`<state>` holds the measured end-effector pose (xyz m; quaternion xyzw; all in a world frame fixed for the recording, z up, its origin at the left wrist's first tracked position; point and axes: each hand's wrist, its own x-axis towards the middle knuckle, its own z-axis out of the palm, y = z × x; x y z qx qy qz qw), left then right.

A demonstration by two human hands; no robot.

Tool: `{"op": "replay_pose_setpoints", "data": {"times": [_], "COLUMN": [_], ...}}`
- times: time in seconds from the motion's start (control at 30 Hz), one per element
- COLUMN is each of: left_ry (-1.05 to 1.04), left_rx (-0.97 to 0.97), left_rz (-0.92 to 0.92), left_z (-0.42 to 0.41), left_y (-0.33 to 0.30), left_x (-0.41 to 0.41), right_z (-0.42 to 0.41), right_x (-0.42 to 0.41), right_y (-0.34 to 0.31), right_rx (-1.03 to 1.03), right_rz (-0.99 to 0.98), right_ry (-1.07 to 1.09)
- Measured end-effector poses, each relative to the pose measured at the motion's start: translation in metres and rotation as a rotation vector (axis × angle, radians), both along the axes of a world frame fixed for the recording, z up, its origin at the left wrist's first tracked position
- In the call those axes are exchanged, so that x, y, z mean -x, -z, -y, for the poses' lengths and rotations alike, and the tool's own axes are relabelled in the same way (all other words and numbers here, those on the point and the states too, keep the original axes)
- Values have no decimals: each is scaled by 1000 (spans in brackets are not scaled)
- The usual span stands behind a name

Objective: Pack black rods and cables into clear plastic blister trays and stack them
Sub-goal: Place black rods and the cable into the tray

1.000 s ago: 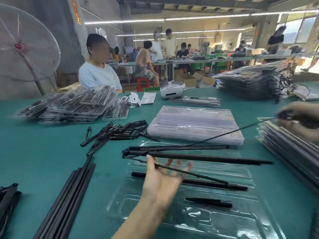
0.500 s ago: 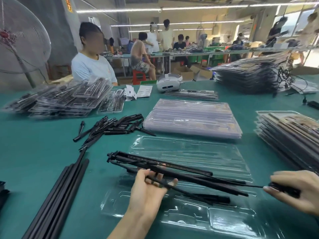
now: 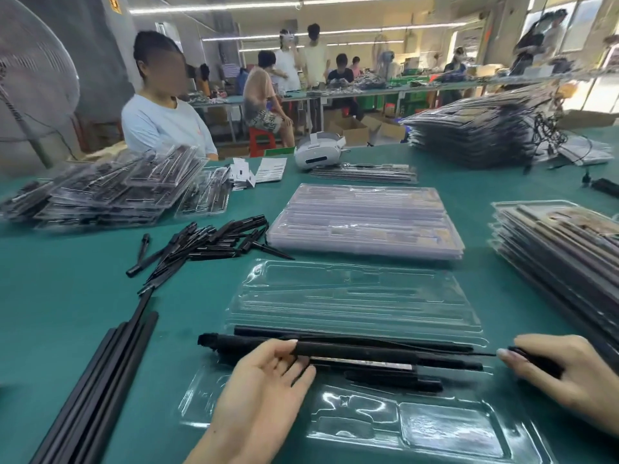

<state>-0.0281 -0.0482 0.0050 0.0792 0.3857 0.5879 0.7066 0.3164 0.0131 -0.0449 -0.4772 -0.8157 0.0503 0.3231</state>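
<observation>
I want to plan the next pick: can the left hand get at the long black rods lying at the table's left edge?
Probably yes. The long black rods lie uncovered on the green table, but the left hand would first have to release the rod bundle.

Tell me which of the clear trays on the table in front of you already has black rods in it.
The near clear tray, under both hands: black rods lie across its far part. The clear tray just behind it holds nothing.
</observation>
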Motion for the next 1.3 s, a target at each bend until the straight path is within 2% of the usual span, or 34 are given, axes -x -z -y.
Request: {"op": "replay_pose_setpoints", "data": {"times": [0.1,0.2,0.27,0.3,0.33,0.43,0.47,0.5,0.53,0.6,0.67,0.8,1.03,1.3], "left_ry": [54,67,13,-22,-47,37,125,187,229,272,265,303,283,428], "left_rx": [22,12,-71,-169,-312,-839,-901,-927,-945,-992,-1027,-943,-937,-866], "left_rz": [18,-69,-279,-507,-822,-1929,-2131,-2234,-2261,-2203,-2143,-1946,-1841,-1731], "left_z": [3,5,6,6,5,-8,-14,-18,-19,-20,-20,-22,-25,-27], "left_y": [-13,-19,-17,-14,-9,11,17,21,23,28,33,36,38,37], "left_x": [13,24,29,31,35,56,61,62,61,58,57,62,66,74], "right_z": [0,1,2,4,5,12,13,13,13,13,14,14,15,17], "right_x": [1,3,4,5,7,12,13,13,13,13,14,15,16,16], "right_y": [2,4,3,2,1,-5,-6,-7,-6,-5,-5,-8,-5,-4], "right_rx": [29,69,85,93,96,56,42,22,-1,-7,-13,43,122,152], "right_rz": [-44,-79,-102,-121,-146,-272,-346,-420,-478,-526,-501,-425,-337,-247], "right_ry": [4,18,36,44,55,100,115,123,121,128,149,145,134,135]}}
